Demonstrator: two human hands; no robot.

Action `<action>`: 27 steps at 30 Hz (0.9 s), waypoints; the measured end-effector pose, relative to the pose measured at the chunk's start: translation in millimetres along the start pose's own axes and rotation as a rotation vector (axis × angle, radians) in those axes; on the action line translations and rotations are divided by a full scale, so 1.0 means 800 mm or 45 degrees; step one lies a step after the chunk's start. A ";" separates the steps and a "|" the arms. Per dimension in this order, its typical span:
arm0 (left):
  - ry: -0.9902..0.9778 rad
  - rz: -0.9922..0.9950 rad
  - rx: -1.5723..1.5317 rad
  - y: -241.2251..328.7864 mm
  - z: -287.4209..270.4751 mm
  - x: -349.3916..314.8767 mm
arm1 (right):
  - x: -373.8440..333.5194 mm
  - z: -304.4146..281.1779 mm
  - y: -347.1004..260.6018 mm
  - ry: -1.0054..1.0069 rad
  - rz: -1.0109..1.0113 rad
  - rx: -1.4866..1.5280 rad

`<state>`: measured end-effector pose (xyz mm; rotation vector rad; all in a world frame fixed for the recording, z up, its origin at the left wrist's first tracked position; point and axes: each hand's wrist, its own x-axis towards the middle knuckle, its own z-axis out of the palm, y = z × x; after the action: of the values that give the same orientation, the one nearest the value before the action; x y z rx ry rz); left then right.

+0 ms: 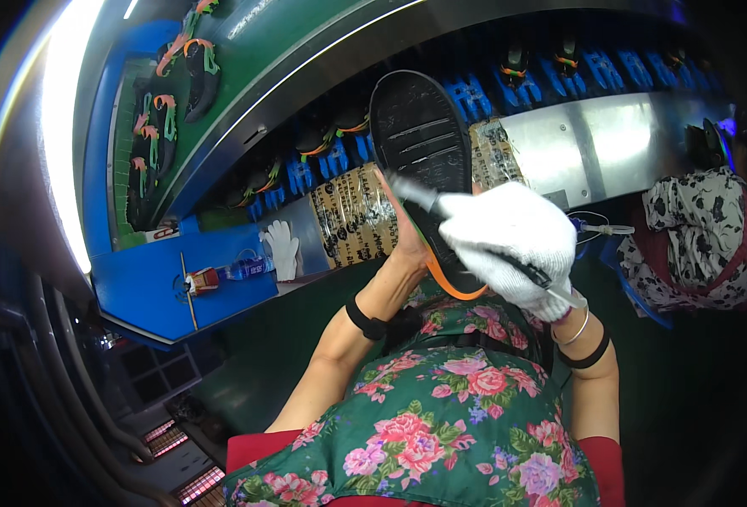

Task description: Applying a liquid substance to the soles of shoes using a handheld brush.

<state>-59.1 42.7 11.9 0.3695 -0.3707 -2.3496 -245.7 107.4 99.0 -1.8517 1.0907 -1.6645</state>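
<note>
A black shoe (424, 135) with orange edging near the bottom is held up in front of me, its sole facing me. My bare left hand (407, 232) is closed around its left side, with part of the fingers hidden behind the shoe. Over the lower part of the sole is my right hand (509, 232), in a white knitted glove and closed on a slim pen-like tool (416, 193). The tool's grey end points left across the sole and is blurred by motion. I cannot tell whether its tip touches the shoe.
Beyond the shoe runs a row of blue racks (471, 97) bearing several shoes. Taped cardboard (352, 211) lies on the metal ledge (551, 152). At left, a blue table (137, 296) bears a bottle (247, 268) beside a loose white glove (282, 249). Patterned cloth (695, 245) is at right.
</note>
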 end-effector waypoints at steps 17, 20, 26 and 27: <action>-0.110 -0.150 -0.040 0.017 0.019 0.017 | -0.022 0.004 -0.013 -0.154 -0.023 -0.057; -0.022 -0.154 0.133 0.024 0.023 0.013 | -0.022 -0.008 -0.010 -0.082 0.092 -0.018; 0.005 -0.062 0.076 0.028 0.029 0.022 | -0.028 0.012 -0.025 -0.150 -0.050 -0.181; -0.063 -0.029 0.083 0.028 0.030 0.024 | -0.025 0.005 -0.022 -0.153 -0.021 -0.075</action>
<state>-67.3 17.3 38.9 0.3486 -0.4695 -2.3763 -236.6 132.7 99.1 -1.9751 1.0881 -1.5234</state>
